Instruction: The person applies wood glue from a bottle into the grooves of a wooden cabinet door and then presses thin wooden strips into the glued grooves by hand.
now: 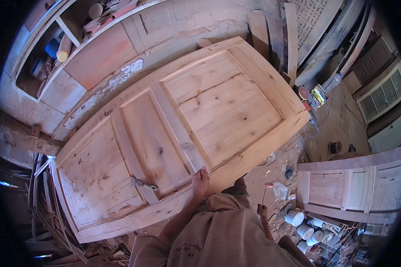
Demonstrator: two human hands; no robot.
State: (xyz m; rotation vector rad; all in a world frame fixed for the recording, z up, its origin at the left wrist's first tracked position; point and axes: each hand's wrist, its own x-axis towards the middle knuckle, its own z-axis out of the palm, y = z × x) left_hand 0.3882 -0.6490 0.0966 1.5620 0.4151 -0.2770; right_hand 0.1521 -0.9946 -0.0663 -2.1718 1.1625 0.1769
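Note:
A large panelled wooden door (189, 149) lies in front of me at a slant, its bare wood marked with knots and dark cracks. My left hand (200, 181) is closed on its near edge, the thumb on top and some fingers hidden. A short scraper-like tool (143, 184) with a wide flat end and stubby handle rests on the door, left of that hand. Low at my right side, apart from the door, my right hand (262, 210) is closed around a thin stick (264, 194) with a reddish tip, too small to identify.
A second panelled door (352, 189) lies at right, beside several white buckets (294, 217). Beyond the large door's right corner are a round sanding disc (304, 92) and a clear bottle (332, 83). Scrap wood (60, 222) is heaped at left; a wall shelf (71, 31) holds clutter.

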